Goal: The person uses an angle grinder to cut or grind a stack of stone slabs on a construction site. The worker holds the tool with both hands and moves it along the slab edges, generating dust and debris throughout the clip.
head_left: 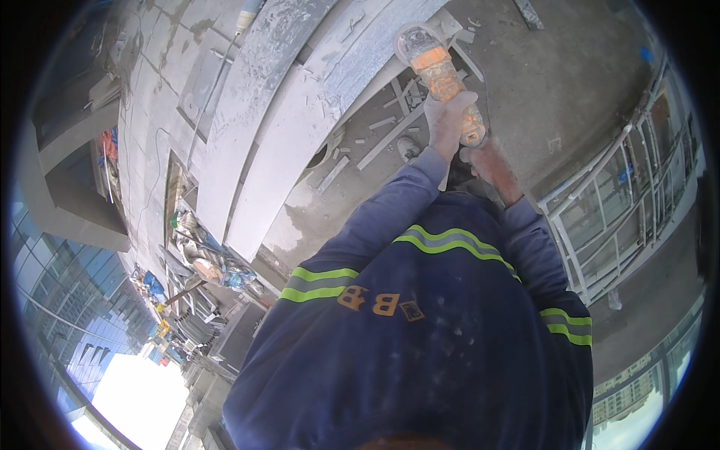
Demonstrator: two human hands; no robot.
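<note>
My left hand (pixel 448 112), dusty and pale, is wrapped round the body of an orange angle grinder (pixel 436 69). The grinder's round guarded head (pixel 417 42) points away from me, at the far edge of a grey-white stone-like panel (pixel 375 45). Whether the disc touches the panel I cannot make out. My right hand (pixel 489 163) is closed at the grinder's rear end, close behind the left one; its fingers are partly hidden. Both arms are in navy sleeves with yellow-green bands.
Long pale panels (pixel 277 165) lie to the left. Cut strips and offcuts (pixel 390 139) litter the concrete floor (pixel 570 67) beside a shoe (pixel 408 148). At the right stands a white metal frame (pixel 600 210). Bags and debris (pixel 206 255) are piled at the left.
</note>
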